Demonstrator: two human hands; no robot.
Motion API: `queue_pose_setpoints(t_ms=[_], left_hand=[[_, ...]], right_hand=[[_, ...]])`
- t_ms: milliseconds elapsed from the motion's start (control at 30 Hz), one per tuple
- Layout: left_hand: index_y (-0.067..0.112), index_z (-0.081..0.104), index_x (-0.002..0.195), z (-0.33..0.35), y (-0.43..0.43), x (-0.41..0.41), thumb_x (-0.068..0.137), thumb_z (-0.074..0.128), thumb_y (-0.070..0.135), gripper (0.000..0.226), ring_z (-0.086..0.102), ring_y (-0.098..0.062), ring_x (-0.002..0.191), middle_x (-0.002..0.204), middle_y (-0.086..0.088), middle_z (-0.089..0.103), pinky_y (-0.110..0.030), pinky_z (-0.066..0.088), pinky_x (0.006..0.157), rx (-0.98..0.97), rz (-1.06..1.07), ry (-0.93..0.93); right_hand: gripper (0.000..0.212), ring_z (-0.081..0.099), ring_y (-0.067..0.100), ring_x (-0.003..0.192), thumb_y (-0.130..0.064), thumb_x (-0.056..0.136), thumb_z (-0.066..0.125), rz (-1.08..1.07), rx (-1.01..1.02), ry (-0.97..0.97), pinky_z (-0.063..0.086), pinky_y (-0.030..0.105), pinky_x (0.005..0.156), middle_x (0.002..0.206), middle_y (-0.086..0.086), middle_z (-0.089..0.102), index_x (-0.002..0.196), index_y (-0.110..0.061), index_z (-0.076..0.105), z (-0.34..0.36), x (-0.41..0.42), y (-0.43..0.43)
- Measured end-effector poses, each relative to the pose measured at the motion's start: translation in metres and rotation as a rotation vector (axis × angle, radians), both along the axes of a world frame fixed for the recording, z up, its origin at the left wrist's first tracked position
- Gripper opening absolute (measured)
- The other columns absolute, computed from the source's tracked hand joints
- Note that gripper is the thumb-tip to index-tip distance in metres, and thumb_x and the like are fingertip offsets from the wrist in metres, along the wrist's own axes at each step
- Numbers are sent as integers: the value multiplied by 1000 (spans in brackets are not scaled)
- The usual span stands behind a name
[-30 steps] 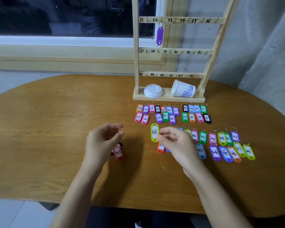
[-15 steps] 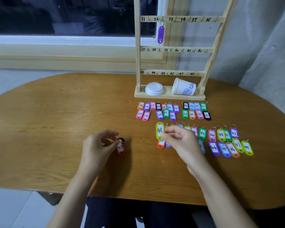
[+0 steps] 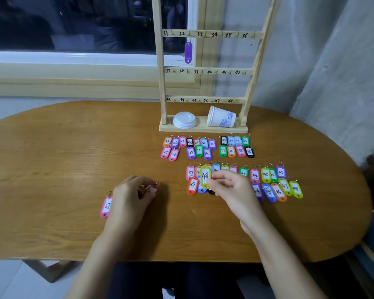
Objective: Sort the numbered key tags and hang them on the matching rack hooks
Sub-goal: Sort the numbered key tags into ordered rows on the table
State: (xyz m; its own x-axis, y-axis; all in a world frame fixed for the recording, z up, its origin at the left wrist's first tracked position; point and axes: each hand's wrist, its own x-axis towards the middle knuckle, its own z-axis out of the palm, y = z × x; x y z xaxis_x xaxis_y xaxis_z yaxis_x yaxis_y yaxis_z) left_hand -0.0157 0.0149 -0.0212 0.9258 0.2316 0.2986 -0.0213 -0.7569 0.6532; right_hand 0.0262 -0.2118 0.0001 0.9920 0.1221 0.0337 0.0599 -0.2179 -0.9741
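Note:
My right hand (image 3: 231, 190) pinches a yellow-green tag marked 48 (image 3: 205, 176) and holds it upright over the near rows of coloured tags (image 3: 268, 182). My left hand (image 3: 131, 197) grips a red tag (image 3: 152, 190) by its ring end, low over the table. A pink tag marked 27 (image 3: 106, 206) lies flat just left of that hand. The wooden rack (image 3: 205, 72) stands at the back with numbered hooks 31 to 48. One purple tag (image 3: 188, 52) hangs on its top rail near 32. Further tags (image 3: 205, 147), numbered in the twenties and thirties, lie in rows below the rack.
A white lid (image 3: 184, 120) and a tipped paper cup (image 3: 221, 117) sit on the rack's base. The oval wooden table (image 3: 63, 158) has bare surface at left. A window ledge (image 3: 73, 67) runs behind, and a grey wall stands to the right.
My left hand has closed on the red tag and lifted it slightly. My right hand keeps the 48 tag. The pink 27 tag has come into sight left of my left hand.

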Motion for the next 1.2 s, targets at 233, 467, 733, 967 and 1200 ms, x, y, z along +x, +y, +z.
queue_pose_setpoints(t_ms=[233, 467, 733, 967, 1200], left_hand=[[20, 72, 94, -2, -15, 11, 75, 77, 7, 24, 61, -4, 74, 80, 7, 66, -11, 41, 66, -78, 27, -22], [24, 73, 89, 2, -45, 22, 78, 75, 13, 16, 66, -23, 77, 81, 2, 72, -30, 53, 69, -454, -15, -4], [19, 71, 84, 12, -70, 17, 79, 72, 10, 11, 66, -22, 85, 85, -5, 72, -39, 56, 72, -676, -102, 57], [23, 72, 81, 8, -70, 17, 79, 72, 8, 15, 68, -16, 80, 82, -1, 74, -30, 56, 70, -704, -99, 82], [24, 71, 93, 10, -71, 15, 80, 70, 7, 21, 70, -18, 83, 90, -3, 73, -34, 58, 72, -730, -99, 98]], right_hand=[[13, 66, 6, 82, -17, 85, 69, -87, 19, -16, 51, 14, 70, 87, -3, 70, 84, -29, 64, -3, 4, -28], [12, 63, 6, 78, -15, 85, 68, -316, -74, -107, 48, 14, 69, 81, -7, 68, 81, -25, 66, -5, 34, -91], [16, 67, 20, 89, -19, 83, 69, -589, -379, -17, 53, 35, 83, 98, 5, 72, 99, -16, 69, -24, 91, -175], [21, 66, 17, 92, -22, 78, 74, -452, -504, 113, 52, 36, 89, 97, 1, 72, 98, -16, 73, -23, 101, -185], [9, 66, 14, 90, -22, 78, 73, -429, -494, 107, 52, 35, 85, 88, -4, 71, 87, -24, 72, -19, 96, -185]])
